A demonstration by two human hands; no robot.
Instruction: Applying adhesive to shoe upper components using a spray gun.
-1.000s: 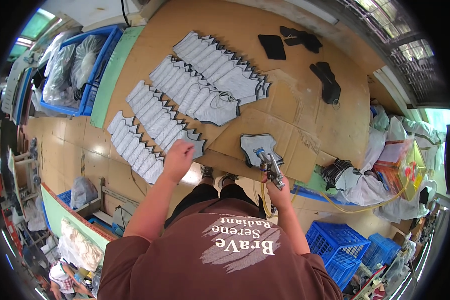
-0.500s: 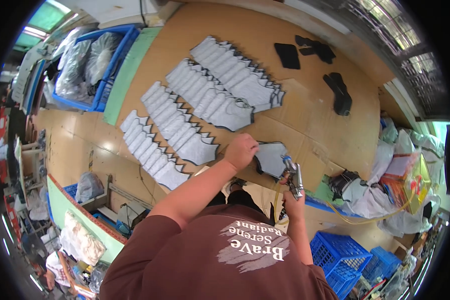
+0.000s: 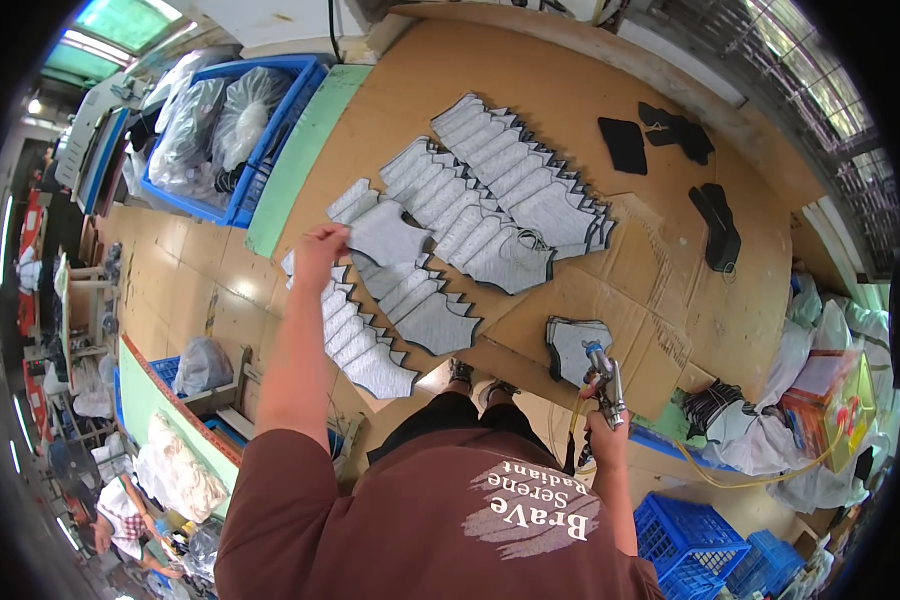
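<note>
Out over the left side of the table, my left hand (image 3: 325,243) pinches the edge of a grey fabric piece (image 3: 388,234) with dark edging. That piece lies over or just above a row of overlapping grey fabric pieces (image 3: 438,322); whether it touches them I cannot tell. My right hand (image 3: 607,432) is wrapped round a metal spray gun (image 3: 606,380) with a blue tip and a yellow hose. Just beyond the gun sits a small stack of grey fabric pieces (image 3: 572,346), partly covered by it.
More overlapping rows of grey pieces (image 3: 515,175) lie on the cardboard-covered table (image 3: 730,310). Black fabric pieces (image 3: 622,146) rest at the far right. A blue crate (image 3: 235,205) of bagged goods stands at the left, blue crates (image 3: 685,540) at lower right. The yellow hose (image 3: 740,478) trails right.
My left hand has swung left from beside the small stack to the rows, and now holds a grey piece there. My right hand still grips the spray gun. The whole view has shifted slightly.
</note>
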